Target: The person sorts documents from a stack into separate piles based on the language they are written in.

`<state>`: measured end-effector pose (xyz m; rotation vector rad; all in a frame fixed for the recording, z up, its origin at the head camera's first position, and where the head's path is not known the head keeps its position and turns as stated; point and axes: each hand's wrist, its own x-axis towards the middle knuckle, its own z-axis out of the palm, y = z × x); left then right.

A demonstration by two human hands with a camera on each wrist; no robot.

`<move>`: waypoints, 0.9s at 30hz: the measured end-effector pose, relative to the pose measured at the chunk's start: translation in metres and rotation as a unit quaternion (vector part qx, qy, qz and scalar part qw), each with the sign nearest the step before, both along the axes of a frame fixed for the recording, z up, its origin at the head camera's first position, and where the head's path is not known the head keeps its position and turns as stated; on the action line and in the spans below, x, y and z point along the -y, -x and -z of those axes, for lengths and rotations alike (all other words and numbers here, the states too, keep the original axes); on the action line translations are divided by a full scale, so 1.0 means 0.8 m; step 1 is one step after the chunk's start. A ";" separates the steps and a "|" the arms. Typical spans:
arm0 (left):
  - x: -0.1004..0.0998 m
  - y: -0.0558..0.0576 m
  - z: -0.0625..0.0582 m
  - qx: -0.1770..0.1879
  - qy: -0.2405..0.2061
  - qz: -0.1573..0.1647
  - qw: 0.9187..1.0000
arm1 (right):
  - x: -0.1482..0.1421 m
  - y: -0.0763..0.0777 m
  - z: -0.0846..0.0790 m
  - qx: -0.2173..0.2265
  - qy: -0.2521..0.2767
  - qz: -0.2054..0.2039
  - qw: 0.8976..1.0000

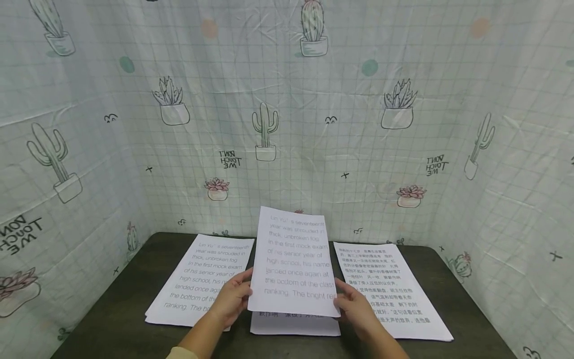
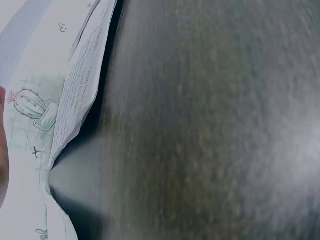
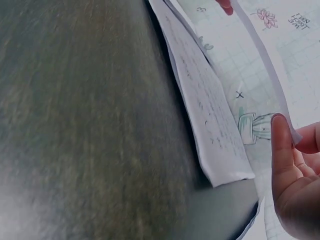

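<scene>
Both hands hold up a sheet of paper (image 1: 291,264) printed with large English text, tilted to face the head camera. My left hand (image 1: 234,295) pinches its left edge near the lower corner. On the opposite edge my right hand (image 1: 356,306) pinches the sheet, and in the right wrist view the thumb and fingers of the right hand (image 3: 295,175) close on its edge. Below the raised sheet lies a middle paper stack (image 1: 293,326) with Chinese text, mostly hidden behind it. Only a sliver of the left hand (image 2: 3,150) shows in the left wrist view.
A left stack (image 1: 197,279) of English-printed paper lies on the dark table (image 1: 116,299), partly behind the left forearm. On the right is a Chinese-printed stack (image 1: 403,294), partly covered by the right hand. A cactus-patterned curtain (image 1: 287,184) surrounds the table's back and sides.
</scene>
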<state>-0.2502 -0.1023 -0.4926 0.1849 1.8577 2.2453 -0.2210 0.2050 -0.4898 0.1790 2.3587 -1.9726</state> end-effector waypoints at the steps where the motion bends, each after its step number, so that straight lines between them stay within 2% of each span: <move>1: 0.002 0.000 0.000 0.000 0.002 -0.003 1.000 | 0.002 0.001 -0.001 -0.002 0.002 -0.003 1.000; 8: 0.019 0.000 0.001 -0.002 0.017 -0.030 0.999 | 0.017 0.003 -0.010 -0.010 0.016 -0.039 0.999; 15: 0.041 -0.001 -0.002 -0.004 0.014 -0.060 0.998 | 0.043 0.009 -0.022 -0.007 0.021 -0.048 0.999; 23: 0.073 -0.004 0.000 0.003 0.003 -0.083 0.997 | 0.073 0.019 -0.022 -0.004 0.029 -0.073 0.997; 27: 0.088 -0.008 0.001 0.014 0.010 -0.113 0.993 | 0.090 0.022 -0.021 0.001 0.032 -0.084 0.996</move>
